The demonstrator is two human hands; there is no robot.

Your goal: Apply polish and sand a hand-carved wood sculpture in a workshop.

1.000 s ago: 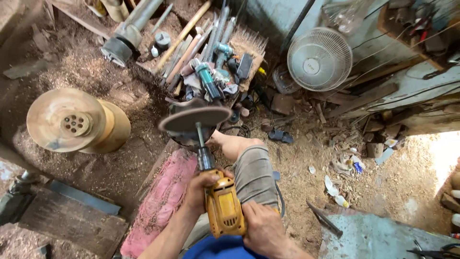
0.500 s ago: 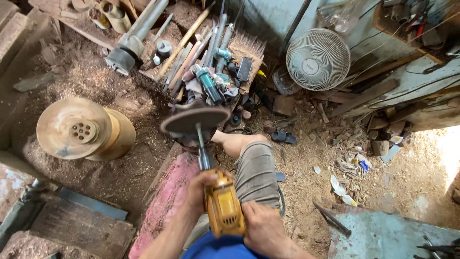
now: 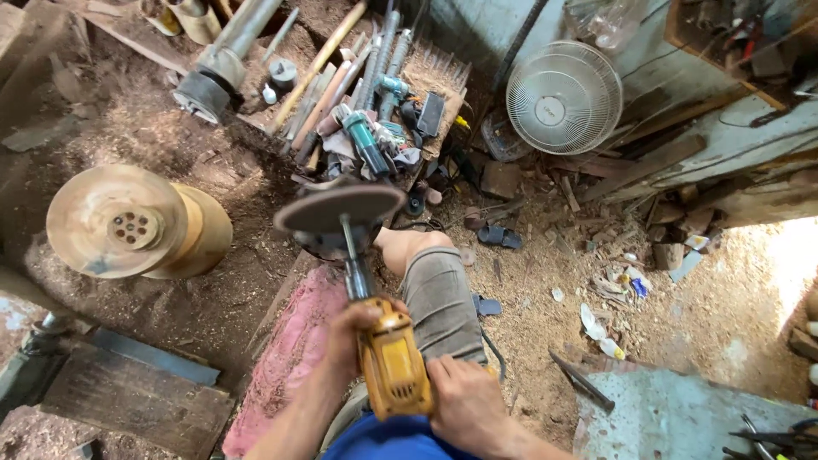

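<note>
A yellow power drill (image 3: pixel 394 366) points away from me, with a long shaft carrying a round sanding disc (image 3: pixel 339 209) at its far end. My left hand (image 3: pixel 354 328) wraps the front of the drill near the chuck. My right hand (image 3: pixel 464 407) grips the rear of its body. The disc hangs in the air above my bent knee (image 3: pixel 439 290), apart from the wooden disc-shaped lathe head (image 3: pixel 128 223) at the left.
A pile of tools, pipes and handles (image 3: pixel 362 102) lies at the back. A white fan (image 3: pixel 562 95) stands at the right. Sawdust covers the floor. A pink cloth (image 3: pixel 294 349) lies by my leg, dark planks (image 3: pixel 141 396) at bottom left, a grey sheet (image 3: pixel 673 417) at bottom right.
The view has shifted slightly; the drill and both hands keep their hold, with the disc staying raised in front of me.
</note>
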